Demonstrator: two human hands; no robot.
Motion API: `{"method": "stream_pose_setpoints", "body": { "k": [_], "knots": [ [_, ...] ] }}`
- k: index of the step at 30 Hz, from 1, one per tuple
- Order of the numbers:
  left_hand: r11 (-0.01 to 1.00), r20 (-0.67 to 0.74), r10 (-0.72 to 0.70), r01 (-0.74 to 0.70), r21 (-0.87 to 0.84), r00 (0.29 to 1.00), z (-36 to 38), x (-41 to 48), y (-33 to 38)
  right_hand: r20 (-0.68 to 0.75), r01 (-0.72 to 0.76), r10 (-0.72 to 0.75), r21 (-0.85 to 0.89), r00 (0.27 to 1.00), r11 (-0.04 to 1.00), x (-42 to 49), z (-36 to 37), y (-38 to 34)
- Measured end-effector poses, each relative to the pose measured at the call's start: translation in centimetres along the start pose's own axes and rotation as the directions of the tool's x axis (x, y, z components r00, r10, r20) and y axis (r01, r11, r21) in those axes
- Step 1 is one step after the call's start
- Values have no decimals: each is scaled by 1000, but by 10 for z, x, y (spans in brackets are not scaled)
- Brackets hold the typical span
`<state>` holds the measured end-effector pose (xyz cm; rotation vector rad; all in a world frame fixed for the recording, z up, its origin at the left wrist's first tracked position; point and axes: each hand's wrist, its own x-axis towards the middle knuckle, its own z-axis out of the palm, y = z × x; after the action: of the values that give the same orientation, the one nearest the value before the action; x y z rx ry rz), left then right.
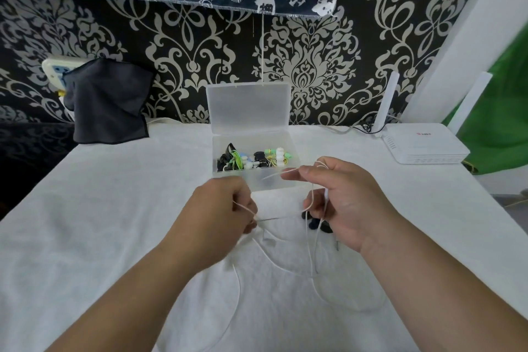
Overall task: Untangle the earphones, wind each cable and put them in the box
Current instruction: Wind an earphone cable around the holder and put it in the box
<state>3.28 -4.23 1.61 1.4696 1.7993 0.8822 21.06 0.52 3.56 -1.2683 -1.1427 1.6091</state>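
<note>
1. Head view, lower centre: your left hand (pixel 225 208) is seen from the back, with its fingers curled in. They pinch a thin white earphone cable (pixel 239 288) just in front of the knuckles.
2. Right of centre: your right hand (pixel 343 203) is turned palm inward. Its thumb and forefinger pinch one strand of the same cable, and the lower fingers curl round further strands that hang from them.
3. Between the two hands a short length of the cable runs almost level. Below them it falls in loose loops onto the white tablecloth (pixel 114 208) and trails toward the bottom edge of the frame.
4. Just beneath your right hand's fingers, a black pair of earphones (pixel 313 224) lies on the cloth, partly hidden by the hand. You cannot tell whether the white strands are caught up with it.
5. Centre of the frame, just beyond your hands: the clear plastic box (pixel 265 184) stands open, and its lid (pixel 248 106) is upright against the wall.
6. Inside the box, toward its far side, lies a cluster of wound earphones (pixel 251 158) in black, green and white.
7. Right of the frame: a white router (pixel 423 146) sits on the table with its antenna upright.
8. Left of the frame: a dark cloth (pixel 108 103) hangs over a wall socket (pixel 57 68).
</note>
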Motion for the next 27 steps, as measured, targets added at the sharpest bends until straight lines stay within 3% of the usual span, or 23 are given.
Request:
{"method": "stream_pose_setpoints", "body": {
  "k": [2, 4, 6, 8, 11, 13, 16, 18, 22, 27],
  "knots": [
    [894, -4, -148, 132, -429, 989, -4, 2, 6, -48, -41, 47, 110, 998, 993, 3, -3, 1],
    [620, 34, -303, 223, -752, 953, -10, 5, 12, -66, -71, 88, 226, 994, 971, 6, -5, 2],
    [365, 119, -376, 264, -893, 919, -14, 8, 12, -47, -87, 106, 300, 993, 950, 6, -5, 2],
    [245, 228, -393, 340, -908, 891, -15, 8, 11, -10, -99, 108, 333, 994, 938, 6, -3, 1],
    [224, 323, -414, 439, -870, 851, -11, 6, 9, 9, -101, 105, 351, 994, 931, 7, -1, 1],
    [276, 328, -414, 461, -844, 849, -10, 6, 9, -10, -106, 116, 344, 993, 933, 7, -1, 0],
    [601, 196, -388, 408, -687, 900, -9, 5, 5, -80, -137, 161, 245, 984, 960, 8, -3, 1],
    [667, 184, -285, 332, -667, 941, -9, 3, 7, -121, -176, 194, 142, 974, 974, 8, -3, 2],
    [560, 240, -148, 281, -779, 959, -10, 3, 12, -154, -242, 256, 101, 954, 965, 10, -3, 7],
    [326, 388, -72, 390, -861, 919, -18, 7, 6, -139, -288, 343, 312, 929, 905, 14, -10, 7]
  ]
}}
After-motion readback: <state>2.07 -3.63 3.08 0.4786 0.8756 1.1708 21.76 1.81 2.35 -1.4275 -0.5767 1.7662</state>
